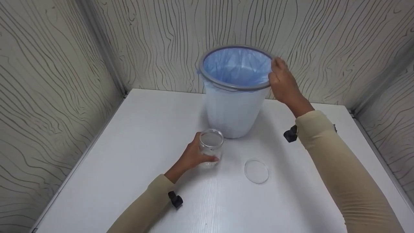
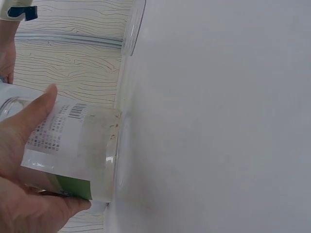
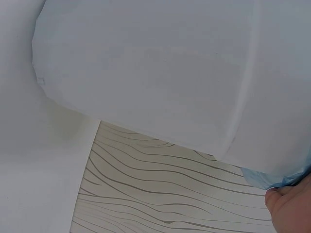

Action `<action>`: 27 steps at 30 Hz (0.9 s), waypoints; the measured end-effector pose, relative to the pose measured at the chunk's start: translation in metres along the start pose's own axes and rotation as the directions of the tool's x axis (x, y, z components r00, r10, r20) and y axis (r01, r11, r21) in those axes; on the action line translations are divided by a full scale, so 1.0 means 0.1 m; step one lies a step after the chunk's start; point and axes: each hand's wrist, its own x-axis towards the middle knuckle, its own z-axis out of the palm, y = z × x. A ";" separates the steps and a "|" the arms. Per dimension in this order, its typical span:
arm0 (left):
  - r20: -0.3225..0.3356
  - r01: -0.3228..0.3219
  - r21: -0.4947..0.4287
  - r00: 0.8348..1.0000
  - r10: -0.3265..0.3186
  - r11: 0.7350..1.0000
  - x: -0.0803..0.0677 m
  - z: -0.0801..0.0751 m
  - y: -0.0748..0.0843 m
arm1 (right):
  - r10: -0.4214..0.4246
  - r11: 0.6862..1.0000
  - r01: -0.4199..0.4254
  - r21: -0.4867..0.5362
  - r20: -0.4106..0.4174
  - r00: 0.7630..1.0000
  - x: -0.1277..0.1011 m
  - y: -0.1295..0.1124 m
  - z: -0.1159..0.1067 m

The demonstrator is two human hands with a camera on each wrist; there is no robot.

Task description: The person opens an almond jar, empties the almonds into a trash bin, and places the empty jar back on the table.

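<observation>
The bin [image 1: 233,110] is white, with a grey rim and a pale blue liner [image 1: 237,66] inside. The table [image 1: 123,155] is plain white with a faint grain. The walls [image 1: 48,81] are beige, run through with dark wavy lines like wood. The jar [image 1: 211,147] is clear, its label [image 2: 58,145] white with black print, a barcode and a green band. Both sleeves [image 1: 339,168] are beige.

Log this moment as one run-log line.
left hand: grips clear jar upright on table | right hand: on bin rim | lid: flat on table, apart from jar
</observation>
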 end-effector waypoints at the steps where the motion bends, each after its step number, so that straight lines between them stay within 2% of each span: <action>1: 0.000 -0.006 -0.007 1.000 0.006 1.000 0.00 0.00 0.00 | 0.004 1.000 -0.004 0.005 0.000 1.000 0.00 0.00 -0.01; 9: 0.020 -0.041 -0.021 0.999 0.041 0.999 -0.03 0.00 -0.04 | -0.020 1.000 0.020 0.003 0.010 1.000 -0.01 0.00 -0.02; 17: 0.016 -0.024 -0.032 1.000 0.024 0.999 -0.05 0.00 -0.08 | -0.023 1.000 0.023 -0.007 0.012 1.000 0.00 0.00 0.00; 27: 0.052 -0.011 -0.052 0.999 0.014 0.999 -0.07 -0.04 -0.14 | -0.007 1.000 0.007 0.012 0.026 1.000 -0.01 -0.01 -0.04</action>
